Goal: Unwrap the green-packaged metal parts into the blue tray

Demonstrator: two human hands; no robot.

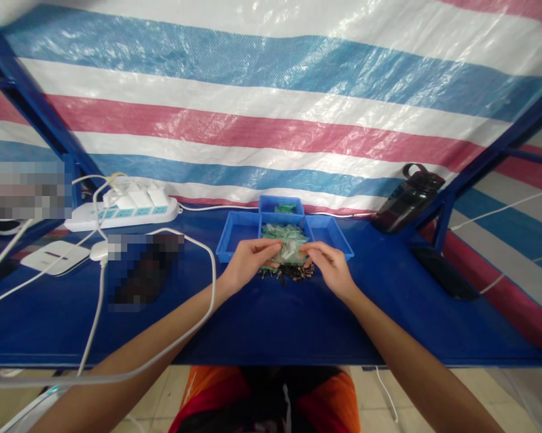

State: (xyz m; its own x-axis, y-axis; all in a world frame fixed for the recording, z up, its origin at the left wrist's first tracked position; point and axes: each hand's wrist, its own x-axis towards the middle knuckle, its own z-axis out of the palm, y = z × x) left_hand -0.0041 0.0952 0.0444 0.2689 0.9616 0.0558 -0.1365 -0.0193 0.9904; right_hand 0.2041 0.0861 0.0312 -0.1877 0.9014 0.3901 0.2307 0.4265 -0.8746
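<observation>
- One big blue tabletop (pixel 271 325) carries everything. A white power strip (pixel 122 213) sits far left and a dark bottle (pixel 406 201) lies tipped over far right, both well apart from the action.
- Four small blue trays (pixel 237 237) are clustered dead centre at the far side. The middle one is stuffed with little clear packets of green bits.
- Both hands meet right at the near edge of those trays, left hand (pixel 248 261) and right hand (pixel 329 267), fingers curled in toward each other.
- Between the fingertips is a small clear bag (pixel 289 252). It looks pinched from both ends, so both hands are closed on it. Its long axis runs left-right and neither hand is nearer, it's smack in the middle.
- Tiny dark parts (pixel 289 273) lie in a loose heap on the tabletop just under the bag, between the wrists and the trays. Too small to tell what they are.
</observation>
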